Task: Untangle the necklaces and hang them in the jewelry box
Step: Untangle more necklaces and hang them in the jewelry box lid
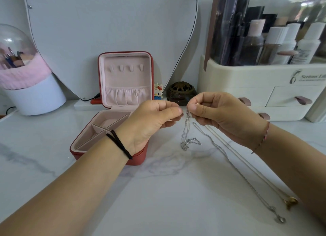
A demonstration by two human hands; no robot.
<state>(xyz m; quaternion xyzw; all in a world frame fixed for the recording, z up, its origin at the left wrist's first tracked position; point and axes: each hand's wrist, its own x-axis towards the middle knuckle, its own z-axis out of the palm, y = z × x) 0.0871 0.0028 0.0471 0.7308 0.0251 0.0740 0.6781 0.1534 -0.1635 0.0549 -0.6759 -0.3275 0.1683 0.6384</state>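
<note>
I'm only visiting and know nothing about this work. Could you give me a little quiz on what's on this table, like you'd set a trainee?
1. True or false: the jewelry box stands open and its four hooks are bare.
2. What dangles between the left hand and the right hand? A) a tangled silver chain B) a ribbon C) a key
3. How many necklaces lie stretched out on the table under the right forearm?

Key: 1 true; 2 A; 3 two, one silver and one gold.
</note>
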